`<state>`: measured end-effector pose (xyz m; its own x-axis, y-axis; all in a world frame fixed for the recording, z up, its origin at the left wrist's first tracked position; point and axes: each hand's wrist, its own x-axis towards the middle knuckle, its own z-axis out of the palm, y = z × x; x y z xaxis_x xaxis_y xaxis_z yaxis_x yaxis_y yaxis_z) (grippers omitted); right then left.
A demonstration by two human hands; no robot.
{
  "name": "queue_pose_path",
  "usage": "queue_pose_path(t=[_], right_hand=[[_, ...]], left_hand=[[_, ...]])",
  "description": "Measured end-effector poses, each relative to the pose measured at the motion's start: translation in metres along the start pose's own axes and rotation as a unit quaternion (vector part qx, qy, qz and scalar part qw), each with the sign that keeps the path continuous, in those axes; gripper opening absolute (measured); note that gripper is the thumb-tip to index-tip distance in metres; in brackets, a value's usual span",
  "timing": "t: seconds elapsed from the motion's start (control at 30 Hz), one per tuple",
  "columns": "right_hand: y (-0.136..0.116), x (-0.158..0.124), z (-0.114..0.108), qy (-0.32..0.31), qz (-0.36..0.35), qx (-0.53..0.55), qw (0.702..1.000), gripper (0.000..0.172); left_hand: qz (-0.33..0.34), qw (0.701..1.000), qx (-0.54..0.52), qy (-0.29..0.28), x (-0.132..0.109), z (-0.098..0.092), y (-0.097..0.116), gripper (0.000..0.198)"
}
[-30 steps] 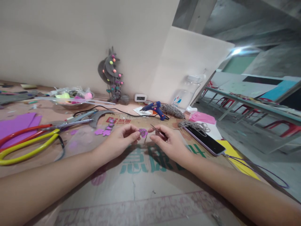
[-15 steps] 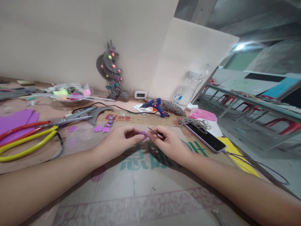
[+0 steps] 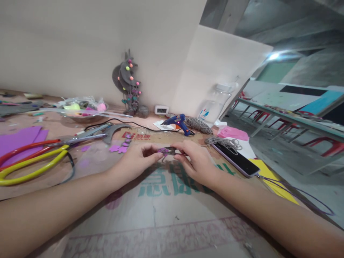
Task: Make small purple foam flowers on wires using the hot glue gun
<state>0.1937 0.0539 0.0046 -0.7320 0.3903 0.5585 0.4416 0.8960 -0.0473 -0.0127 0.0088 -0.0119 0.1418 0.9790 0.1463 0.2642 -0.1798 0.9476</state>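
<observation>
The left hand [image 3: 139, 159] has its grip closed to a fingertip pinch, thumb against forefinger, on a small purple foam piece [image 3: 162, 150]. The right hand [image 3: 197, 161] has its grip closed on a thin dark metal tool [image 3: 173, 150]. Whether that is tweezers or fine scissors cannot be told. Its tip meets the foam piece between the two hands. The piece is held just above the middle of the surface, over a printed cardboard sheet [image 3: 161, 215] that covers it.

The foam piece looks very light, thin and soft. It would likely bend under any squeeze and tear or dent if nipped hard, so a gentle pinch at its outer edge seems the place to hold it, leaving the centre free. The tool looks stiff and slim, and probably slick, so it is best held along its shank.

Just beyond the left hand lie more purple cutouts [image 3: 119, 147]. Large scissors [image 3: 34, 157] with red and yellow handles lie toward the left edge. A blue glue gun [image 3: 178, 123] rests near the far edge. A phone [image 3: 236, 159] lies toward the right edge, with grey twine [image 3: 223, 143] touching its far end.
</observation>
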Motion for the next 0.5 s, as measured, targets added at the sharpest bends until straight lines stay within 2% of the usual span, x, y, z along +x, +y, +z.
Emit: queue_pose_path(t=[0.5], right_hand=[[0.0009,0.0008,0.0009,-0.018,0.006,-0.036,0.999,0.019]], left_hand=[[0.018,1.0,0.001,0.003,-0.0007,0.0003,0.0013,0.015]])
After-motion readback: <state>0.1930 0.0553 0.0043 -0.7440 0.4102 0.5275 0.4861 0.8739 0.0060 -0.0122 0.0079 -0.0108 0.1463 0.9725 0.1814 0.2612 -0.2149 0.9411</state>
